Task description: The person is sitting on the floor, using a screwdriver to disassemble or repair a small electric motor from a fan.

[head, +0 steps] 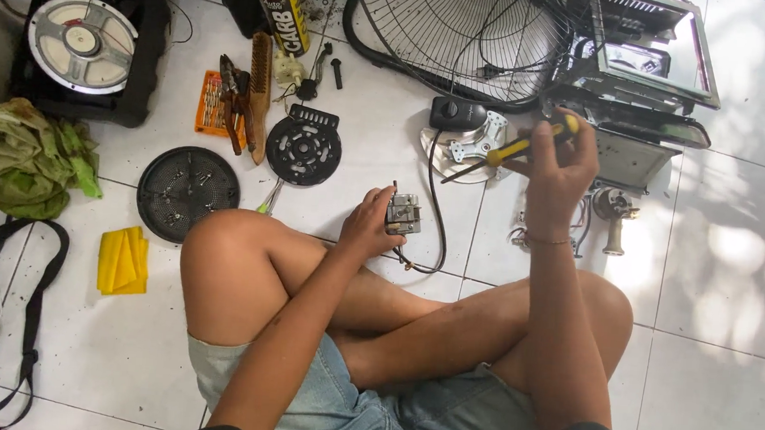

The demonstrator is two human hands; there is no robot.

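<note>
I sit cross-legged on a white tiled floor. My left hand (366, 225) grips a small grey metal switch block (404, 215) with a black cord (437, 212) running from it to a black plug-like box (458, 113). My right hand (558, 167) is raised above the floor and holds a yellow-and-black screwdriver (510, 149), its tip pointing left toward a silver metal bracket (479, 139). The two hands are apart, with the screwdriver tip above and to the right of the switch block.
A wire fan guard (454, 31) and a metal-framed appliance (649, 54) lie ahead. Left of them are a black round plate (303, 150), a round mesh grille (187, 192), pliers and a brush (247, 98), a spray can (279, 6), a speaker (83, 41), green rags (32, 156) and yellow cloth (123, 261).
</note>
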